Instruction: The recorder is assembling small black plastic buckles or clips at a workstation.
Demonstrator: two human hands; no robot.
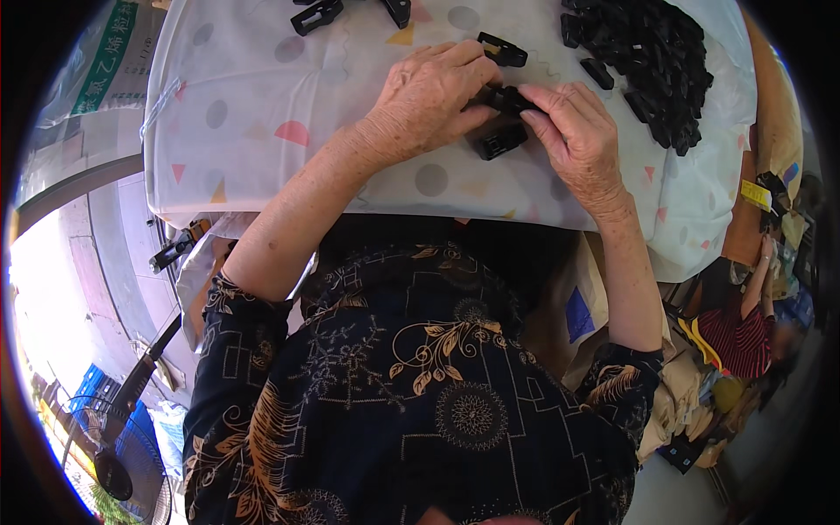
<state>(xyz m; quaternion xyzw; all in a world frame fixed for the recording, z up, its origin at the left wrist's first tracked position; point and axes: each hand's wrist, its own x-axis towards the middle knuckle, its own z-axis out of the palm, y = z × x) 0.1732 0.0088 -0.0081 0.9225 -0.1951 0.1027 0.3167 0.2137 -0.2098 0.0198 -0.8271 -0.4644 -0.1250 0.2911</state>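
Note:
Between my two hands, over the middle of the table, is a small black plastic part [507,99]. My left hand [435,94] pinches it from the left with curled fingers. From the right, my right hand [573,131] grips it between thumb and forefinger. A black block-like piece [502,142] lies just below, close to my left thumb. Another black piece with an open slot [502,50] lies just beyond my fingers. The exact shape of the held part is partly hidden by my fingertips.
A large pile of black plastic pieces [652,61] covers the table's far right. More black parts [319,15] lie at the far edge. A patterned cloth [236,166] covers the table. At lower left stands a fan [114,464]; another person [739,337] sits at right.

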